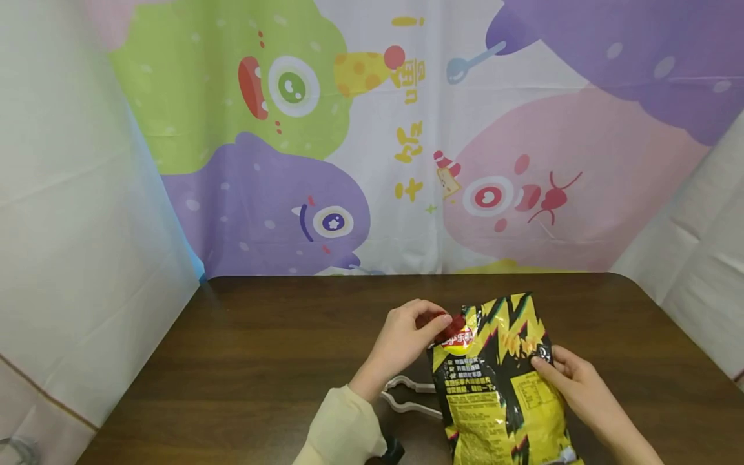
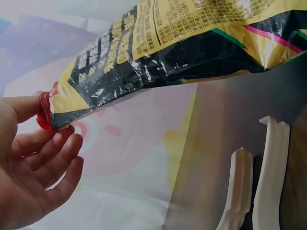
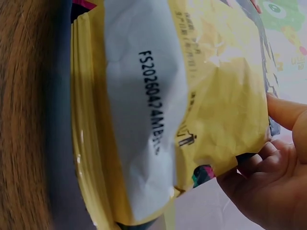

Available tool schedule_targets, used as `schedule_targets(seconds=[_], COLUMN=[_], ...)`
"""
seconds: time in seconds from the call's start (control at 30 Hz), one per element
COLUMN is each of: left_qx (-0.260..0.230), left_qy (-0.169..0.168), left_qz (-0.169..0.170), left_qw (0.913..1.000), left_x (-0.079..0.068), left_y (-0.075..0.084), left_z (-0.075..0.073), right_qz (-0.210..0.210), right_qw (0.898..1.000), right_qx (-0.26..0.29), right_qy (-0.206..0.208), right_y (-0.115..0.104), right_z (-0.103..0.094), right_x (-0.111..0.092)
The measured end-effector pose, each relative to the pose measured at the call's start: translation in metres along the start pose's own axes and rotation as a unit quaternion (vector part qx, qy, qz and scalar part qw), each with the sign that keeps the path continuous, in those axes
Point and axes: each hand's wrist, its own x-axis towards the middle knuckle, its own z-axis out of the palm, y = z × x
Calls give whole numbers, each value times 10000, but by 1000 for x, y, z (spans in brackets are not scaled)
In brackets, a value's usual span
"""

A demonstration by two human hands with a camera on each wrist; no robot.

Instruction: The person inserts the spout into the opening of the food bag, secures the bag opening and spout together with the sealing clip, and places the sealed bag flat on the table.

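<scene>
A black and yellow snack bag (image 1: 500,387) is held up over the table, its printed back towards the head camera. My right hand (image 1: 581,387) grips its right edge, thumb on the near face and the other fingers partly hidden behind. My left hand (image 1: 407,336) pinches a small glossy red object (image 2: 45,110) at the bag's upper left corner; its exact kind is unclear. In the left wrist view the other left fingers curl loosely below that corner. The right wrist view shows the bag's lower end with a white strip (image 3: 144,115) bearing a printed code.
A pale tongs-like tool (image 1: 407,395) with two arms lies on the dark wooden table (image 1: 261,374), partly covered by the bag. Behind the table hangs a cartoon-printed curtain (image 1: 395,245); white cloth (image 1: 70,194) hangs along the left side.
</scene>
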Motion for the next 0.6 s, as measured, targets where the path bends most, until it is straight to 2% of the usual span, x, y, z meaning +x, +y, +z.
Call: schedule_targets(seconds=[0.13,0.37,0.6], left_qx=[-56,141,167], left_qy=[-1,-29,-59], left_qz=[-76,-101,-129], left_qw=[10000,9998,9998], left_x=[0,-2,-4], left_y=[-1,-3,-5], left_z=[1,2,4], right_qz=[-170,-309,-307], right_qw=[9998,9993,9994], right_qx=[-2,170,10], right_qy=[-35,-115,131], right_y=[1,1,0], right_z=[0,1,2], right_x=[1,0,-1])
